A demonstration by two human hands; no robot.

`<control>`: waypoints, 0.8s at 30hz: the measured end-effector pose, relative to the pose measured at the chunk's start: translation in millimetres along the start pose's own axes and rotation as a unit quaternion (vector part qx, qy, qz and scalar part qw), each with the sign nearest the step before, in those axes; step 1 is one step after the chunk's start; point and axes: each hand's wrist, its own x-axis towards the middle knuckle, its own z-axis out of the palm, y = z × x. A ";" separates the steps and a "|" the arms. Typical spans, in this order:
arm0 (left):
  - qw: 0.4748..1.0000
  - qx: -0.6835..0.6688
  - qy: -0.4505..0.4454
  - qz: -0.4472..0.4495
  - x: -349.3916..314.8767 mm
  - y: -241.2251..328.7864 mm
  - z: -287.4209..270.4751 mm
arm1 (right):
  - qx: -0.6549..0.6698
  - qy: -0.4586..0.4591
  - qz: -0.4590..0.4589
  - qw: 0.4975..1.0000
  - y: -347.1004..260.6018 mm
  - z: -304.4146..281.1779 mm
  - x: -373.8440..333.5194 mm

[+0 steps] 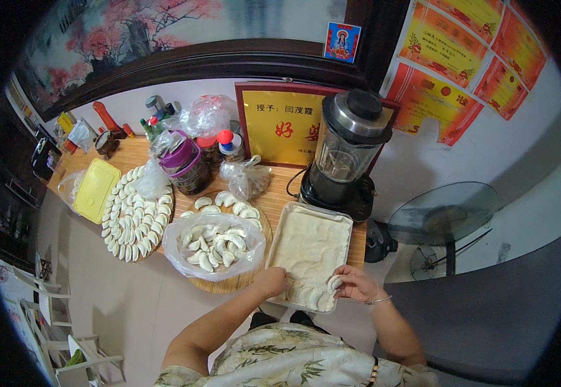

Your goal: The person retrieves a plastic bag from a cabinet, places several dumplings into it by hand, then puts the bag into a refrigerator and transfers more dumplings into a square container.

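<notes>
A white rectangular tray point(339, 227) lined with pale cloth lies in front of me. A row of crescent-shaped dumplings point(303, 296) sits along its near end. At the tray's right edge my right hand point(356, 285) is closed, pinching one dumpling point(335, 282) between thumb and fingers. My left hand point(271, 282) is at the tray's near left edge with its fingers curled in over the rim; what they grip, if anything, is hidden. Just left of the tray, a clear plastic bag point(178, 258) full of dumplings lies open on a round woven mat point(219, 284).
More dumplings point(132, 222) cover a round board at the left, beside a yellow lid point(97, 191). A blender point(347, 155) stands behind the tray. Jars, including a purple-lidded one point(184, 161), and a knotted plastic bag point(247, 177) line the back. A fan point(445, 213) stands at right.
</notes>
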 end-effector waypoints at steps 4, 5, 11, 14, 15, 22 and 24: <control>0.999 0.012 -0.026 0.025 8.4 -9.2 9.7 | 0.045 0.008 -0.014 0.999 19.4 -17.2 9.0; 0.999 0.010 -0.014 0.048 8.0 -12.9 12.6 | 0.021 0.031 -0.015 0.999 27.8 -28.5 16.3; 0.995 -0.062 -0.022 0.072 -12.6 -14.0 5.0 | -0.423 0.109 0.006 0.900 24.8 -0.7 26.7; 0.994 -0.076 -0.009 0.076 -19.8 -12.7 -1.3 | -0.634 0.046 -0.028 0.772 37.7 -13.9 38.6; 0.994 -0.077 0.003 0.081 -23.7 -12.4 -5.0 | -0.690 0.031 -0.003 0.723 34.4 -7.9 41.6; 0.851 -0.520 0.074 -0.009 -32.8 -47.4 -39.5 | -0.777 0.017 0.023 0.629 25.5 25.3 41.2; 0.819 -0.563 0.112 -0.012 -27.6 -62.7 -38.4 | -0.740 0.008 0.040 0.671 25.1 21.9 43.5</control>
